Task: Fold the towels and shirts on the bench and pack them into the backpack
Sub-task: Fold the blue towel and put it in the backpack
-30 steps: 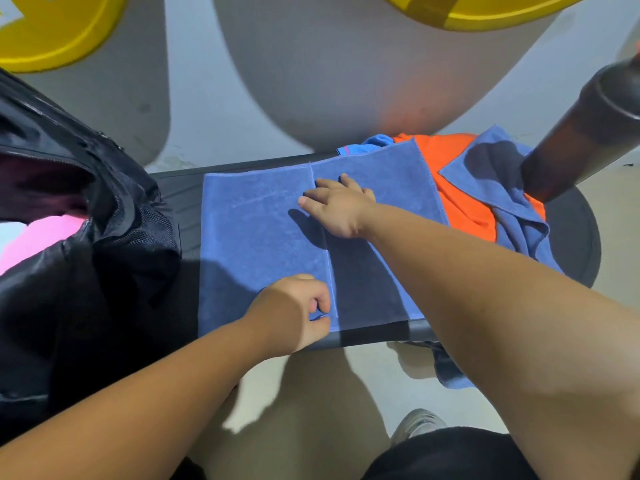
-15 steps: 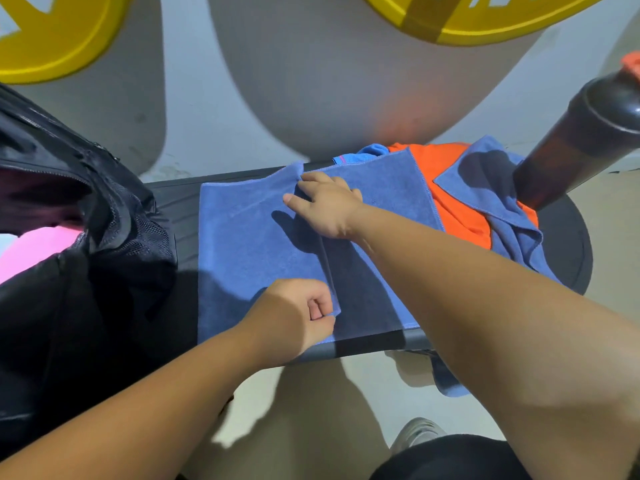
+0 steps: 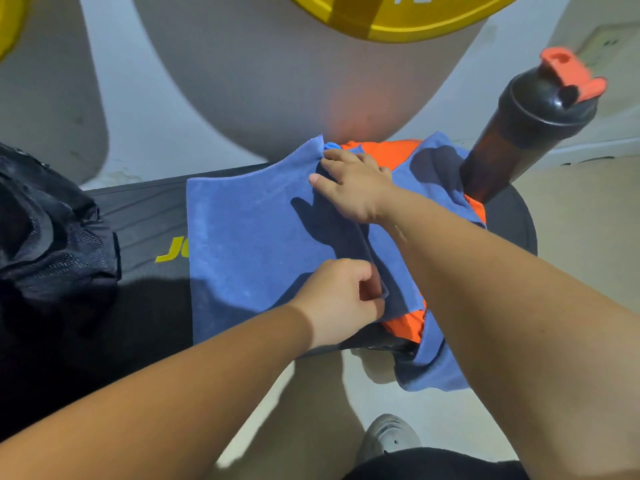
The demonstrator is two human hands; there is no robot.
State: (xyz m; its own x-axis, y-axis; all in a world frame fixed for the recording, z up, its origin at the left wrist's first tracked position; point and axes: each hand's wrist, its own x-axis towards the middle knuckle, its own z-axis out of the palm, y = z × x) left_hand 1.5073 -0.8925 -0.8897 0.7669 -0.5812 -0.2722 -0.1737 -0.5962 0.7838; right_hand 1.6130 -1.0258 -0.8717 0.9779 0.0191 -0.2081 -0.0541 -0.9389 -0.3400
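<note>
Head view, towel: the blue towel (image 3: 249, 244) lies flat across the bench (image 3: 145, 216), with its right part raised as a loose flap between the two hands.
Left hand: the left hand (image 3: 339, 299) pinches the flap's near edge between thumb and curled fingers.
Right hand: the right hand (image 3: 356, 192) holds the flap's far end, thumb and fingers closed over the cloth.
Shirt risk: the orange shirt (image 3: 405, 323) lies directly under the flap. A grip that goes too deep could catch it, and it would be dragged into the fold.
Second towel risk: a second towel (image 3: 433, 168) drapes over the shirt and hangs off the bench's front edge. Tugging the pile could slide it to the floor.
Bottle risk: the dark bottle (image 3: 530, 133) stands just beside the pile. The right forearm or shifting cloth could tip it.
Fold risk: if the two hands move unevenly, the edges will probably land skewed.
Backpack: the black backpack (image 3: 52, 237) sits at the left end, apart from the towel.
</note>
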